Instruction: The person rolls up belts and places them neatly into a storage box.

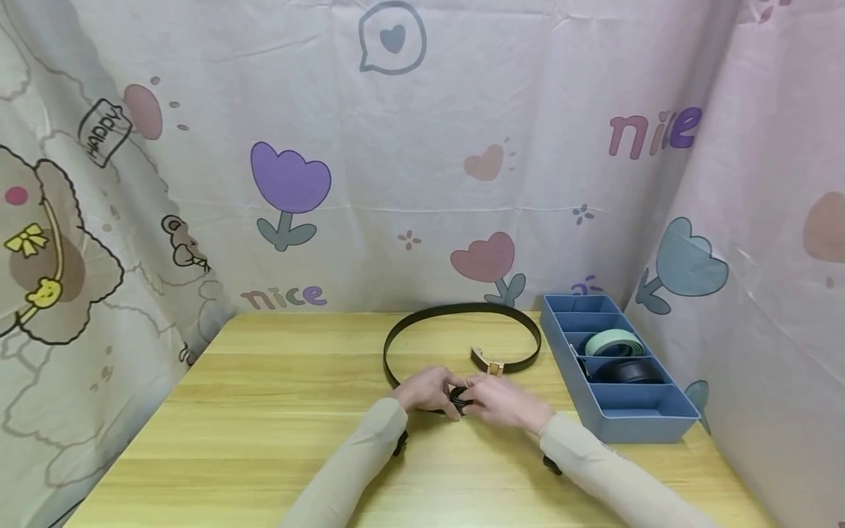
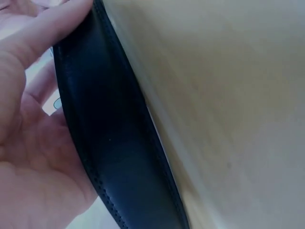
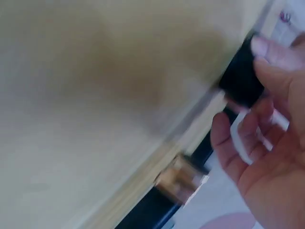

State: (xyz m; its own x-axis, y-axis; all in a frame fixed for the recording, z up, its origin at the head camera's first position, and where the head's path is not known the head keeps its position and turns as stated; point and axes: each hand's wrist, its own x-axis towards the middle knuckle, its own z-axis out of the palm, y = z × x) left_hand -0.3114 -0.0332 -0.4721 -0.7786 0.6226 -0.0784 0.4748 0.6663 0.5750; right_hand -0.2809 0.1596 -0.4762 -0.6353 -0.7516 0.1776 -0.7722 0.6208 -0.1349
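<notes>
A black leather belt stands on its edge on the table, one end wound into a small coil. My left hand grips the belt at the left of this coil. In the left wrist view the stitched strap passes between thumb and fingers. From the other side my right hand pinches the coil; the right wrist view shows my thumb on the dark roll. The rest of the belt curves away in a wide loop, ending behind my right hand at a gold buckle.
To the right stands a blue divided box. A rolled mint-green belt and a rolled black belt lie in separate compartments. Printed cloth hangs behind and beside the wooden table.
</notes>
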